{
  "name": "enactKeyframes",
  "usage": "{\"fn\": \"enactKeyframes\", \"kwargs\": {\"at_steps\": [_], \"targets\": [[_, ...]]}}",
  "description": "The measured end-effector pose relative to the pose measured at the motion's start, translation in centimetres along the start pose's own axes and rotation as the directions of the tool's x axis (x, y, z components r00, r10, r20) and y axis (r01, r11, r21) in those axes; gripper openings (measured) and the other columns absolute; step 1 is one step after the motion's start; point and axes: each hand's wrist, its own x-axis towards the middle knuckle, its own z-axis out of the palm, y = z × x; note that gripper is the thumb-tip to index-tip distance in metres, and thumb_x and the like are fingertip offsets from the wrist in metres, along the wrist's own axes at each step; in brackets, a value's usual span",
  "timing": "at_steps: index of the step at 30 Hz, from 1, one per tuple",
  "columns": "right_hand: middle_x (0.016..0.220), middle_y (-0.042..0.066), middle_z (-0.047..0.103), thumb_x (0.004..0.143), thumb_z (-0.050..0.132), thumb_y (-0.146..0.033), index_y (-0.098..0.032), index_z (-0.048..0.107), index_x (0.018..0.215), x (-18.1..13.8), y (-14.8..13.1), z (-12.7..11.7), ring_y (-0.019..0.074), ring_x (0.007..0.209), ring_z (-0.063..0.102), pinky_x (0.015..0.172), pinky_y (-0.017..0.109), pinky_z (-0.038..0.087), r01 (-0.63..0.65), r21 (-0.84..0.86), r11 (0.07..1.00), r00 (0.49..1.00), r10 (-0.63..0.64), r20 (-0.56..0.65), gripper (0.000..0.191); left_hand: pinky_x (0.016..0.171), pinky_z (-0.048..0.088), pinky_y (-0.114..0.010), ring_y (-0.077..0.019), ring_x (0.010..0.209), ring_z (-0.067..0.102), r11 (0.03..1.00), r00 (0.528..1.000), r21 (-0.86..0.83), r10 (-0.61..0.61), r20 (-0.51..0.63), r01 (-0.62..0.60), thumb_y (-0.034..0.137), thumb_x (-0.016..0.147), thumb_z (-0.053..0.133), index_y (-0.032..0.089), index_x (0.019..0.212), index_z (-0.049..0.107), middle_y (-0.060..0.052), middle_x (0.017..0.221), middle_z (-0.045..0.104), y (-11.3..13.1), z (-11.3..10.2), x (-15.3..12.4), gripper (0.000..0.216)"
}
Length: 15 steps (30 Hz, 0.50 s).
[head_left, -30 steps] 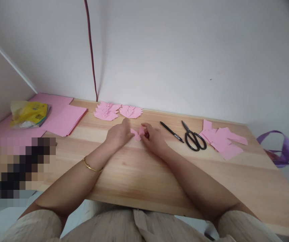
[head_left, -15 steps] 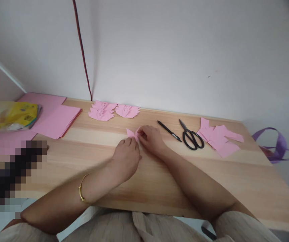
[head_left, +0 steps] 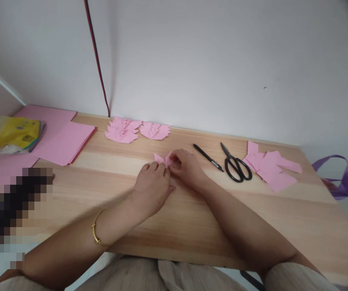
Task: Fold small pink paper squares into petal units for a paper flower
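Note:
A small folded piece of pink paper [head_left: 158, 158] lies on the table, with two pointed tips showing past my fingers. My left hand [head_left: 153, 185] rests over its near part, fingers curled and pressed onto it; most of the paper is hidden beneath. From the other side my right hand [head_left: 186, 166] pinches the paper's right edge between thumb and bent fingers. Beyond my hands, several folded pink paper pieces with toothed edges [head_left: 122, 130] lie by the wall, one of them [head_left: 155, 131] a little apart on the right.
Right of my hands lie a black pen [head_left: 208, 157], black-handled scissors [head_left: 238, 169] and pink paper scraps [head_left: 272, 169]. At the left, a yellow plastic packet [head_left: 13, 133] sits on pink paper sheets [head_left: 67, 139]. A purple ribbon [head_left: 345, 178] hangs past the table's right edge.
The view has shifted slightly, so the pen, scissors and scraps appear farther right. Both hands stay at the folded paper, with only small finger movement.

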Motion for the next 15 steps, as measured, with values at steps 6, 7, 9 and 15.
{"fn": "enactKeyframes", "kwargs": {"at_steps": [6, 7, 9, 15], "targets": [[0.072, 0.001, 0.055, 0.072, 0.053, -0.017, -0.020, 0.048, 0.075, 0.4, 1.3, -0.4, 0.0133, 0.066, 0.048, 0.061, 0.026, 0.036, -0.023, 0.046, 0.999, 0.996, 0.027, -0.084, 0.006, 0.082, 0.039, -0.040, -0.0286, 0.098, 0.051, 1.000, 1.000, -0.017, 0.004, -0.004, -0.004, 0.043, 0.078, 0.059, 0.013, 0.097, 0.064, -0.015, 0.101, 0.061, -0.2, -0.2, 0.0, 0.036], [0.072, 0.000, 0.054, 0.073, 0.053, -0.018, -0.020, 0.048, 0.075, 0.4, 1.4, -0.5, 0.0131, 0.065, 0.048, 0.060, 0.026, 0.036, -0.024, 0.061, 0.998, 0.996, 0.029, -0.087, 0.006, 0.081, 0.039, -0.039, -0.0288, 0.099, 0.051, 1.000, 1.000, -0.017, 0.002, -0.006, -0.002, 0.044, 0.078, 0.059, 0.013, 0.098, 0.064, -0.015, 0.102, 0.060, -0.2, -0.3, 0.0, 0.037], [0.073, 0.000, 0.055, 0.072, 0.055, -0.021, -0.020, 0.049, 0.076, 0.3, 1.2, -0.4, 0.0130, 0.066, 0.048, 0.061, 0.026, 0.036, -0.020, 0.066, 0.998, 0.997, 0.025, -0.073, 0.008, 0.079, 0.039, -0.039, -0.0295, 0.098, 0.052, 1.000, 1.000, -0.016, -0.010, 0.013, 0.010, 0.045, 0.079, 0.058, 0.013, 0.101, 0.064, -0.016, 0.103, 0.061, -0.1, -0.4, 0.0, 0.040], [0.075, 0.001, 0.057, 0.068, 0.060, -0.021, -0.020, 0.049, 0.074, 0.3, 0.9, -0.3, 0.0145, 0.069, 0.049, 0.065, 0.028, 0.035, -0.004, -0.052, 0.999, 0.999, 0.002, -0.047, 0.013, 0.069, 0.041, -0.038, -0.0285, 0.081, 0.061, 0.999, 0.992, -0.025, -0.031, 0.126, 0.034, 0.045, 0.084, 0.048, 0.010, 0.108, 0.061, -0.016, 0.087, 0.067, 0.0, -0.3, 0.1, 0.045]]}}
